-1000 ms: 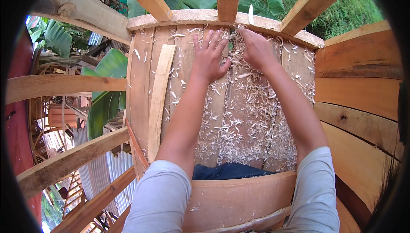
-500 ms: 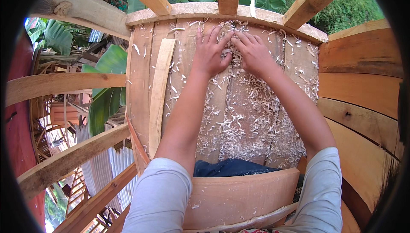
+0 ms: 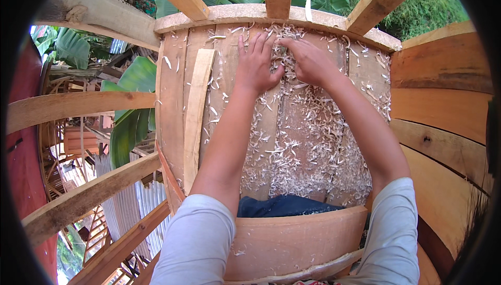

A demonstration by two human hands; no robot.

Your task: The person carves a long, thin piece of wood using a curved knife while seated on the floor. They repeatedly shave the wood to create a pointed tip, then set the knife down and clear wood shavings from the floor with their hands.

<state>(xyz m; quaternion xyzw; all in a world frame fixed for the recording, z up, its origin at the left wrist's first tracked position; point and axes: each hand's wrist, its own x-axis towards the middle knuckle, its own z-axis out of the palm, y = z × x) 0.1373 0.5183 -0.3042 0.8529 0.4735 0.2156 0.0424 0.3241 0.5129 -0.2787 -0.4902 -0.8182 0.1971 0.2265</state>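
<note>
Wood shavings (image 3: 308, 128) lie thick over the plank deck (image 3: 175, 107) before me, heaped near its far rim. They look feather-light, curly and brittle, best raked rather than pinched. My left hand (image 3: 257, 66) lies flat, fingers spread; my right hand (image 3: 309, 60) curls, fingers bunched into the pile.

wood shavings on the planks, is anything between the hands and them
Nothing visible does. The left hand lies flat on the planks, and the right hand rests beside it, both directly on the wood shavings near the curved top rim. The loose slat lies off to the left.
</note>
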